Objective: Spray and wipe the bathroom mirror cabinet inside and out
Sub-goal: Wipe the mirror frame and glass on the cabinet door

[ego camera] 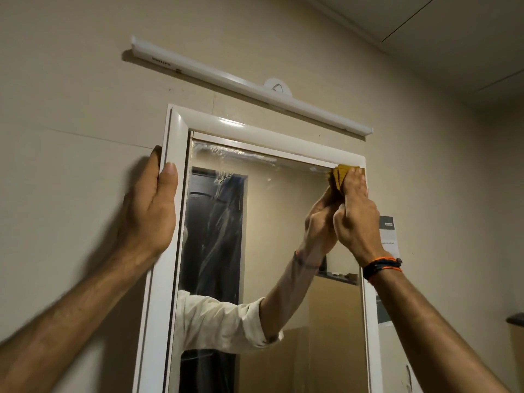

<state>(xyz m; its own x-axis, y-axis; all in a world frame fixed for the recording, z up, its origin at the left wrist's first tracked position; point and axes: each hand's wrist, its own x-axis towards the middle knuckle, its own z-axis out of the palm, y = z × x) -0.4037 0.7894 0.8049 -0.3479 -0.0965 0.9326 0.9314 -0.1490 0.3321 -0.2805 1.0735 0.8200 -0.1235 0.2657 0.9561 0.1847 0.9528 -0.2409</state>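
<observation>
The mirror cabinet has a glossy white frame and hangs on a beige wall. Its mirror door shows wet streaks along the top and down the left side. My left hand grips the frame's upper left edge, thumb in front and fingers behind. My right hand presses a folded yellow cloth against the glass in the top right corner, just under the frame. The mirror reflects my right arm and a white sleeve.
A long white tube light is mounted on the wall just above the cabinet. A paper notice is stuck to the wall right of the frame. A dark ledge juts in at the right edge.
</observation>
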